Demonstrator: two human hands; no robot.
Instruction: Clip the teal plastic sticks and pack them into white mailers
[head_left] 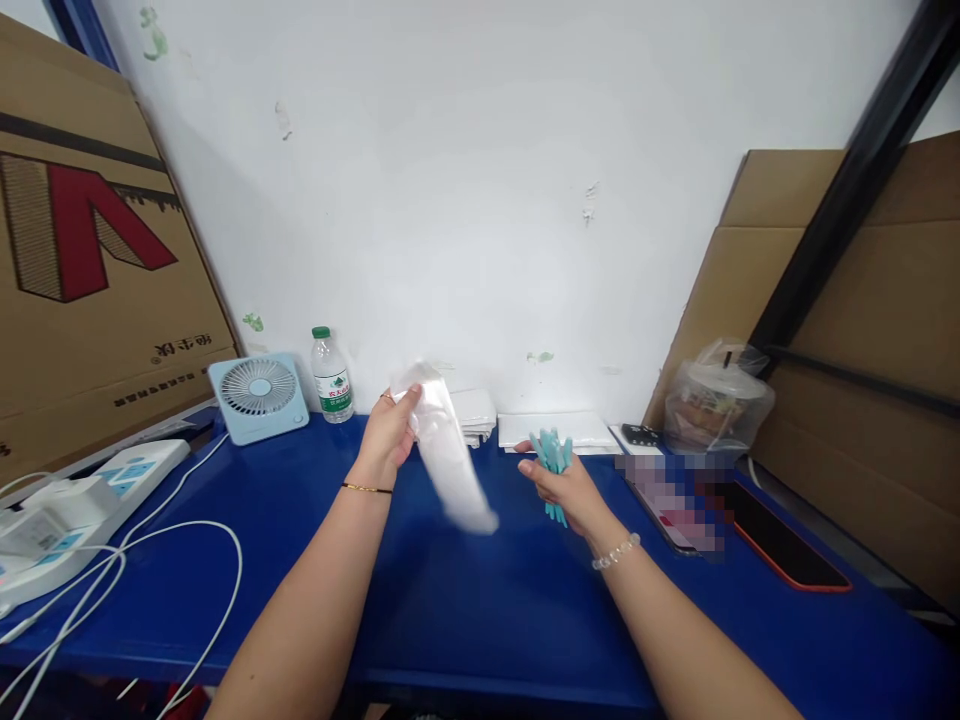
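Note:
In my left hand (pixel 388 432) is a clear plastic bag (pixel 450 450), long and narrow, pinched near its upper end and hanging down to the right over the table. My right hand (pixel 566 485) is closed around a bundle of several light-blue sticks (pixel 552 450); their exact kind is too small to make out. The bundle pokes out above and below my fingers. Behind my hands, against the wall, lie a stack of folded clear bags (pixel 474 415) and a flat white packet (pixel 555 430).
Left on the blue table (pixel 450 620) are a light-blue fan (pixel 259 395), a water bottle (pixel 331 375) and a power strip (pixel 154 465) with loose white cables (pixel 240 560). Right are a phone (pixel 787 540), a blurred phone-like item (pixel 664 505) and a bagged food container (pixel 716 405). Cardboard (pixel 90 230) flanks the table.

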